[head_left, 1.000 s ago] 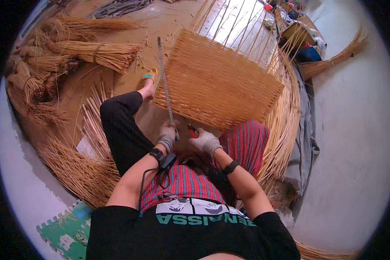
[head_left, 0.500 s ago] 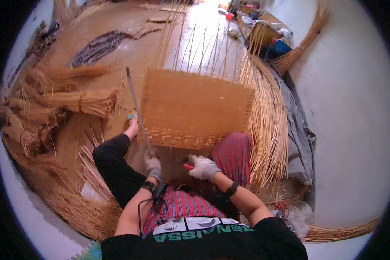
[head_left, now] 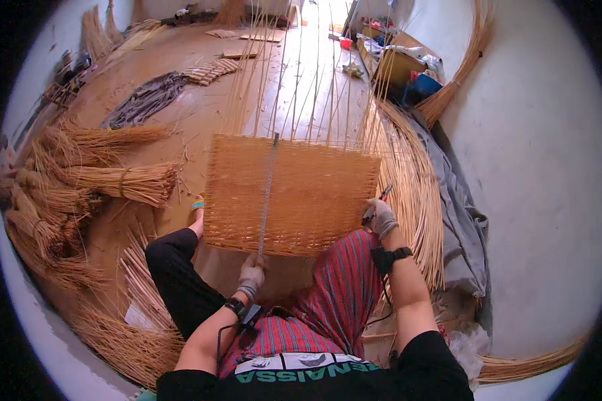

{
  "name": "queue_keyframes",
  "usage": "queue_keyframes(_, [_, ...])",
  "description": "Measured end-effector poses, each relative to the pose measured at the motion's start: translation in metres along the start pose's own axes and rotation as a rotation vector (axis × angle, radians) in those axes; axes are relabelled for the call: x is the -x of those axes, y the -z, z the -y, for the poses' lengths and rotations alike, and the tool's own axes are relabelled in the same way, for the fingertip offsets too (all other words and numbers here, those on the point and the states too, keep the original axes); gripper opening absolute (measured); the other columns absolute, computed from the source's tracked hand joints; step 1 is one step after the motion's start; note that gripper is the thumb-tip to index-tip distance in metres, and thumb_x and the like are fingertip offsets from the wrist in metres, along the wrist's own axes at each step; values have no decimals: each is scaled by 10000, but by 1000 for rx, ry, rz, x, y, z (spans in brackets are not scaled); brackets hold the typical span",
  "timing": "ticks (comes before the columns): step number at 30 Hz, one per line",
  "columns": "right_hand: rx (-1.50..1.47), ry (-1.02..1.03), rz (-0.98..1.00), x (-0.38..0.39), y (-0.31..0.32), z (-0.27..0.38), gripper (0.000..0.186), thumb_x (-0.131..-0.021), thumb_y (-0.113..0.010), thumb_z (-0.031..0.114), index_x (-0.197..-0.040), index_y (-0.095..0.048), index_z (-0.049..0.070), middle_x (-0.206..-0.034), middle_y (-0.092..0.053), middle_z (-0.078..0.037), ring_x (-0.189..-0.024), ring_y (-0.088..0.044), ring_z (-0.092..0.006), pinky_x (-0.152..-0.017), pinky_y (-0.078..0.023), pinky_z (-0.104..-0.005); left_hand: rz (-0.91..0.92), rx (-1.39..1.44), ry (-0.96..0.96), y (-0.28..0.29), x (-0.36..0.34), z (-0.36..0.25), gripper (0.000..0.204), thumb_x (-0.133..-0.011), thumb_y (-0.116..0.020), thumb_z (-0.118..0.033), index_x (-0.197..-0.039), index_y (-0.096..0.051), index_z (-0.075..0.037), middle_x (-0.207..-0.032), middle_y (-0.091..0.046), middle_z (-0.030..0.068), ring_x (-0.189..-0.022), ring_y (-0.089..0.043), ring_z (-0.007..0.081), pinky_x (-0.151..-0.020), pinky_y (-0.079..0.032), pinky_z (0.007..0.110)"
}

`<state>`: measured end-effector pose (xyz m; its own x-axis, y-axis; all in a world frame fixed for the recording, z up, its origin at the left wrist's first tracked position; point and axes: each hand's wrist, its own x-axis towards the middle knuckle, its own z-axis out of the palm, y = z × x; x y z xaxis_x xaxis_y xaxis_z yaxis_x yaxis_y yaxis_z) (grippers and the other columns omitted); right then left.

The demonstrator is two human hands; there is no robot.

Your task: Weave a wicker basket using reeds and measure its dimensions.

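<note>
Wickerwork in the shape of a flat rectangular panel (head_left: pixel 321 194) takes up the centre of the frame, its lower right part close to the striped red cloth (head_left: pixel 344 274) over the person's right knee. Thin rods (head_left: pixel 244 87) run from its far edge toward the top of the frame. The gloved left hand (head_left: pixel 251 274), just below the panel's near edge, is closed around the lower end of a narrow measuring strip (head_left: pixel 268 194), which lies across the weave up to the far edge. The gloved right hand (head_left: pixel 382 219), at the panel's right edge, grips a red-and-black hand tool (head_left: pixel 384 194); whether its fingers also touch the weave cannot be told.

Pale loose rods (head_left: pixel 415 207) lie right of the panel, beside a grey cloth (head_left: pixel 458 234). A tied bundle (head_left: pixel 137 182) lies at left among others, and darker strands (head_left: pixel 144 97) are heaped on the floor (head_left: pixel 201 100) in the upper left.
</note>
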<state>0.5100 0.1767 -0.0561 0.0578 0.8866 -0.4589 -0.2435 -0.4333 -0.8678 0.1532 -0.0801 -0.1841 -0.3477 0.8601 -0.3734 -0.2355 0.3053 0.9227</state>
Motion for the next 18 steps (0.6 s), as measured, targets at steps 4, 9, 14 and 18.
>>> queue_keyframes(4, [258,32,-112,-1,1,-11,168,-840,-623,248,-755,-603,105,-639,-602,-55,-531,-573,-240,-469,-440,-402,-30,-92,-15,-25,20,-22,200,-1037,-537,-224,-1028,-632,-47,-865,-667,39,-714,-591,142,-665,-485,294])
queue_keyframes(9, [641,189,-221,2,-2,-4,210,-761,-621,245,-694,-623,46,-621,-609,-87,-516,-566,-231,-477,-427,-379,50,0,104,-41,29,-45,197,-1046,-508,-203,-1024,-629,-48,-838,-645,18,-689,-561,124,-637,-466,284])
queue_keyframes(14, [690,190,-246,19,-26,8,234,-741,-615,235,-659,-629,16,-590,-605,-101,-517,-572,-235,-487,-440,-377,-31,320,-35,-44,0,4,183,-1049,-502,-187,-1020,-629,-59,-803,-613,4,-668,-536,95,-603,-458,267])
queue_keyframes(18, [681,162,-226,22,-36,4,229,-730,-610,221,-644,-634,10,-580,-603,-100,-527,-580,-240,-496,-452,-378,-73,117,-34,-42,14,-23,171,-1044,-505,-175,-1013,-627,-59,-804,-615,5,-650,-526,83,-560,-445,265])
